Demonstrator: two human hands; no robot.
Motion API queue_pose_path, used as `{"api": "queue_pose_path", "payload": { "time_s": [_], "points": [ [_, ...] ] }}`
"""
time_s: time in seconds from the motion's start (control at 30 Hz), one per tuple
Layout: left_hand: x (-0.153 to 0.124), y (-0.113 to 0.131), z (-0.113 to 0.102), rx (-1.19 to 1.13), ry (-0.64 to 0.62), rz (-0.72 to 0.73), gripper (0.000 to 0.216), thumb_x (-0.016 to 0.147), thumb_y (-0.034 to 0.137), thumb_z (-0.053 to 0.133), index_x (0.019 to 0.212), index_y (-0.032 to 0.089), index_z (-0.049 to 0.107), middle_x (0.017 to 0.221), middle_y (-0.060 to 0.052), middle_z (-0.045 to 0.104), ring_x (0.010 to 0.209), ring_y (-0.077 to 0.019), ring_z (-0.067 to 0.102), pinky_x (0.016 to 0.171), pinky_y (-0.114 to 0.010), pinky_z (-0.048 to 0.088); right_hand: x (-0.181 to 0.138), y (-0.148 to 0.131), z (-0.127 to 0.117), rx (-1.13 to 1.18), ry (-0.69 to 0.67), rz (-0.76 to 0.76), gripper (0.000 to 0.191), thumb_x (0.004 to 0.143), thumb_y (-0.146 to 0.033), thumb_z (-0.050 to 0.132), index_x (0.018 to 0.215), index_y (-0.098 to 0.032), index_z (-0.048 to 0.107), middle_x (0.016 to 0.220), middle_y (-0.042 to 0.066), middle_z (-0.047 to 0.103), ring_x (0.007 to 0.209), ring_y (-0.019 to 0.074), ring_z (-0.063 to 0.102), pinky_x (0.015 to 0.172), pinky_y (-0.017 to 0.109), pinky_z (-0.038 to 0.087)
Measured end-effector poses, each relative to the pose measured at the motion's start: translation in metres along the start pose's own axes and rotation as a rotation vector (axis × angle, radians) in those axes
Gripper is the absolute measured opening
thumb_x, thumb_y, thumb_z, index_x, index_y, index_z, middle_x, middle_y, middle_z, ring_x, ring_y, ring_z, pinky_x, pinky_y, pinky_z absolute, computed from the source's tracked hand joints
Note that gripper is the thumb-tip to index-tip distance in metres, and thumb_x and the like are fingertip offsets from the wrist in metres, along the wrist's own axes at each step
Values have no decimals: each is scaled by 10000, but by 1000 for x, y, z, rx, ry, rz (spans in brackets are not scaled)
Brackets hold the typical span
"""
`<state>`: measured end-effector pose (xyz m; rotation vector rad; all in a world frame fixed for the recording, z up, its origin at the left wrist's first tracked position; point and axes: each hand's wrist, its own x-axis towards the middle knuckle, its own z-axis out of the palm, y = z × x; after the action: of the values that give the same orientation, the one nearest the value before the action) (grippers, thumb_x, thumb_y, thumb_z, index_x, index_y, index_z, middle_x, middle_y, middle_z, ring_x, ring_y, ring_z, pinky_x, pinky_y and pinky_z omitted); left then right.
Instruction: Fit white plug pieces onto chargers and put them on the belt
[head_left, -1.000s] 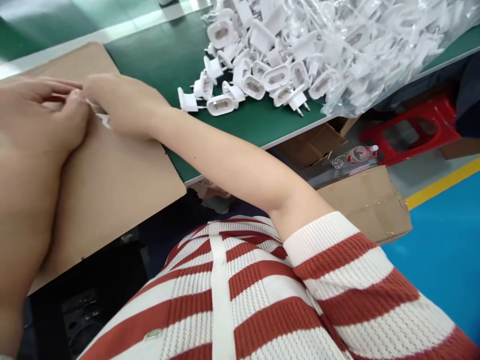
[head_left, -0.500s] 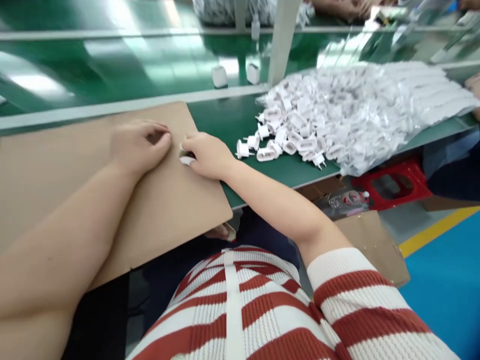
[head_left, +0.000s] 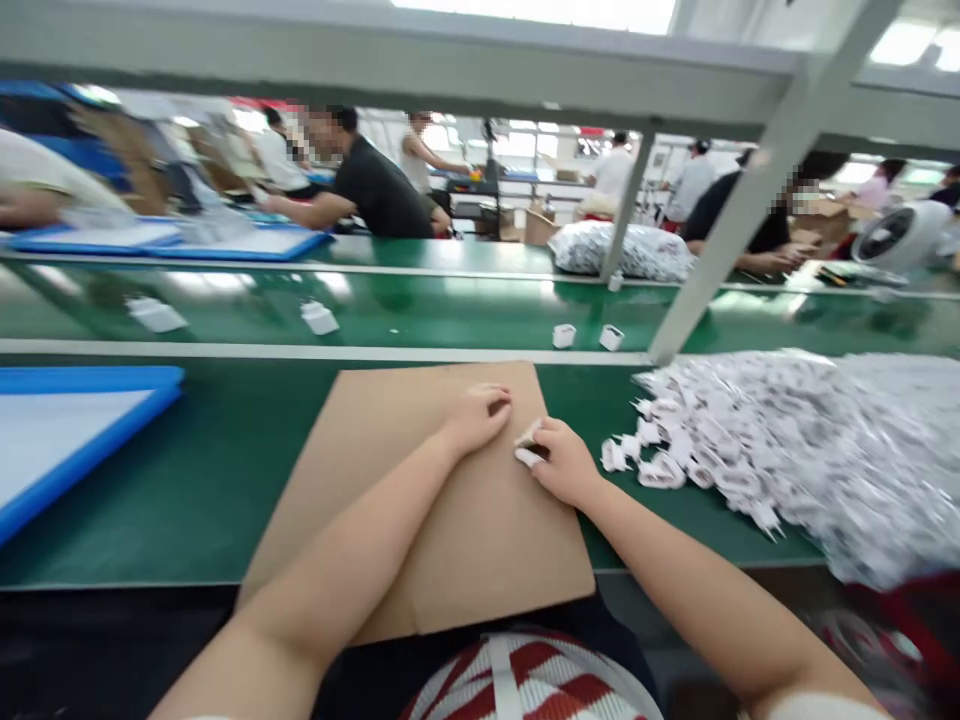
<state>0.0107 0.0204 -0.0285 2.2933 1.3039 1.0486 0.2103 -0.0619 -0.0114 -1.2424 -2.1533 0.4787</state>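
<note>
My left hand point(head_left: 478, 415) rests on a brown cardboard sheet point(head_left: 420, 500) with its fingers curled into a loose fist; I cannot see anything in it. Just to its right, my right hand point(head_left: 562, 462) is closed on a small white plug part point(head_left: 527, 447) held against the cardboard. The two hands are a few centimetres apart. To the right lies a heap of white plug parts point(head_left: 675, 455) spilling from a clear plastic bag point(head_left: 840, 460) on the green bench.
A blue-rimmed tray point(head_left: 75, 430) lies at the left. A green conveyor belt point(head_left: 420, 310) behind carries small white parts point(head_left: 564, 335). A slanted grey frame post point(head_left: 720, 240) stands at the right. Other people sit and work at the far side.
The view has swung up from my lap to the whole line. My hands have drawn slightly apart on the cardboard, the right one still holding the white part.
</note>
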Motion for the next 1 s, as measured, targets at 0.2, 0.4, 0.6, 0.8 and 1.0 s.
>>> {"api": "queue_pose_path", "payload": {
  "time_s": [0.2,0.4,0.6,0.8,1.0],
  "points": [
    [6,-2,-1,-21,25,23,165,871,169,658,945,220,796,1186,-69,775,1135,-254,713,1063,-425,575,2,-4,-8,1,-53,43,179,937,-237,570,789,-218,670,886,56,632,910,235,605,794,372,487],
    [7,-1,-1,-59,14,16,171,853,154,674,946,224,800,1201,-63,773,1151,-257,699,1083,-426,553,2,-6,-11,36,-92,61,193,927,-281,520,812,-229,666,934,71,664,945,255,621,821,408,511],
    [8,-4,1,-65,8,1,169,869,170,663,954,219,801,1224,-65,763,1163,-265,683,1095,-440,533,-1,-5,-11,-7,-129,50,177,913,-258,508,824,-224,658,931,73,653,947,262,612,814,405,503],
    [6,-5,1,-64,-5,18,177,884,178,657,986,211,797,1252,-75,754,1187,-261,672,1104,-436,525,0,-10,-13,-45,-114,26,175,914,-242,520,798,-224,650,906,71,644,917,254,620,789,385,508],
    [6,-7,2,-53,-16,26,179,890,179,657,999,205,796,1263,-78,752,1195,-260,672,1114,-437,521,1,-14,-12,-77,-125,-23,173,916,-205,519,797,-228,643,908,70,639,916,251,621,785,378,512]
  ]
}}
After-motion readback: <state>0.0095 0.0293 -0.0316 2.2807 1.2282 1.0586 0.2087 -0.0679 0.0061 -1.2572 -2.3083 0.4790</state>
